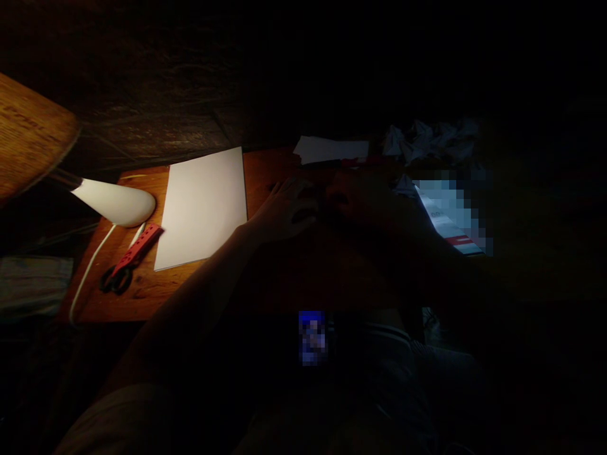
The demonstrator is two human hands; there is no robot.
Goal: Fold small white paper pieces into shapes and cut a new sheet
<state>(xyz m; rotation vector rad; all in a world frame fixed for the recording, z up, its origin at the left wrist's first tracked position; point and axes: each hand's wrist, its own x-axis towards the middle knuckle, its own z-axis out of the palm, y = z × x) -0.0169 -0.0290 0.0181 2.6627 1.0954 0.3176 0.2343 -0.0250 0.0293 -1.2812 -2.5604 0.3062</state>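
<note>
**While the left side is lit, the right is cast into shadow**

Although the fingers of the bare left hand [294, 207] are seen partly spread over the brown wooden tabletop [268, 167], whether anything is gripped cannot be told. The bare right hand [342, 193] is placed just beside it; its grip is hidden by darkness. To the left, a blank white rectangular sheet of paper [203, 205] is laid flat, its lower right corner overlapped by the left forearm. Black-handled scissors with a red blade cover [136, 251] are set near the white conical lamp base [114, 199]. Beyond the hands, smaller white paper pieces [334, 149] are dimly shown.
</note>
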